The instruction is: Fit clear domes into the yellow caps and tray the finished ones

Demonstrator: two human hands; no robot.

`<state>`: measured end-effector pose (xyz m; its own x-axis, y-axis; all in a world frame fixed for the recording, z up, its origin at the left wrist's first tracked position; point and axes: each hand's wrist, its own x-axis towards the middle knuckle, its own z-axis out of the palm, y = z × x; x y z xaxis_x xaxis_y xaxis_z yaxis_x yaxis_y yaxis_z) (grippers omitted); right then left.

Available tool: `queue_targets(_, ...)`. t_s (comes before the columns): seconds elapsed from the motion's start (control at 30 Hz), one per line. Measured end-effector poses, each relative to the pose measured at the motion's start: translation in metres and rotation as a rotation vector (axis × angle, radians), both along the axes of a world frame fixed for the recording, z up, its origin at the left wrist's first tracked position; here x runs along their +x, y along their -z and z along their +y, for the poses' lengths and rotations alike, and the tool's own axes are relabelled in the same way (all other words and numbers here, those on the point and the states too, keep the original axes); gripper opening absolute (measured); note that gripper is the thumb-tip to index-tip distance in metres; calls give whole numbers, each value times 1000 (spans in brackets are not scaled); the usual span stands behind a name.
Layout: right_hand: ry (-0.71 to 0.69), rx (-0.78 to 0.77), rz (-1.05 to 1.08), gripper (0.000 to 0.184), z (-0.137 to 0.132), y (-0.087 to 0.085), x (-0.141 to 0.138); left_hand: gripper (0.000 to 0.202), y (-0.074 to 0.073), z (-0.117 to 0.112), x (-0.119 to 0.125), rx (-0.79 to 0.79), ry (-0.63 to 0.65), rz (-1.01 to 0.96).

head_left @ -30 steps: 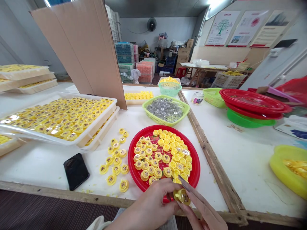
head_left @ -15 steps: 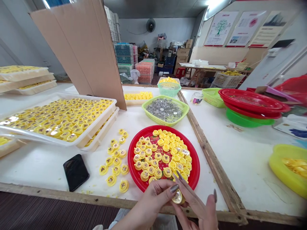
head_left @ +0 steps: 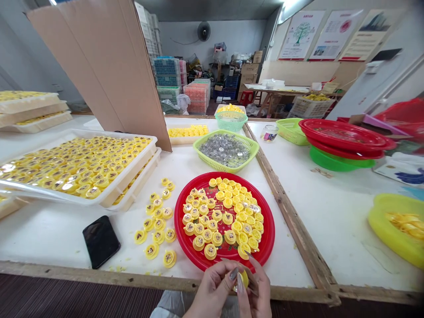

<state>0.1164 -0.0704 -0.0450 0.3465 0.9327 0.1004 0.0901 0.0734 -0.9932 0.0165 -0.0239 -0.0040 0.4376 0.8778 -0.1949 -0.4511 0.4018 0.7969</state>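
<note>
both hands close on one yellow toy teacup [head_left: 244,279] at the lower centre of the frame: the left hand [head_left: 212,287] pinches it, and the right hand [head_left: 261,289] presses with thumb and fingers. fingers hide most of it. a slick cup under long nails could slip, perhaps dropping past the wooden front edge [head_left: 99,277] just below. a low right fingertip might also knock the nearest cups on the red tray [head_left: 270,245].

that tray's near rim sits tight against the hands; loose teacups [head_left: 159,224] crowd its left. room seems widest at right, between the wooden strip [head_left: 294,221] and the yellow bowl [head_left: 377,221].
</note>
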Motion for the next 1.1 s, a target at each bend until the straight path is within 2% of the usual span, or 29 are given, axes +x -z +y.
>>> queue_targets(0.1, -110, 37, -62, 45, 15, -3, 22, 40, -3, 11, -6, 123, 41, 189)
queue_targets(0.17, -238, 149, -299, 42, 37, -11, 48, 32, -6, 22, -12, 317, 32, 448)
queue_targets(0.27, -203, 231, -721, 48, 75, -17, 88, 20, -4, 36, -16, 554, 60, 828)
queue_targets(0.37, -287, 266, -1000, 47, 102, -11, 111, 17, 4, 42, -13, 707, 115, 1109)
queue_targets(0.47, -348, 270, -1125, 42, 112, 0, 117, 12, 8, 44, -10, 823, 146, 1287)
queue_targets(0.57, -338, 302, -1115, 37, 113, 5, 118, 15, 5, 44, -10, 855, 122, 1416)
queue_targets(0.67, -296, 336, -1037, 32, 110, 3, 118, 21, 1, 43, -4, 887, 101, 1464)
queue_targets(0.73, -233, 347, -952, 28, 106, -1, 118, 25, 1, 43, 5, 908, 94, 1492)
queue_targets(0.83, -97, 325, -786, 24, 97, -10, 115, 42, 4, 48, 24, 902, 72, 1557)
queue_targets(0.97, 34, 234, -595, 18, 82, -19, 112, 41, 6, 58, 36, 934, 63, 1589)
queue_targets(1.1, 67, 55, -397, 24, 67, -18, 116, 38, 3, 62, 24, 958, 94, 1574)
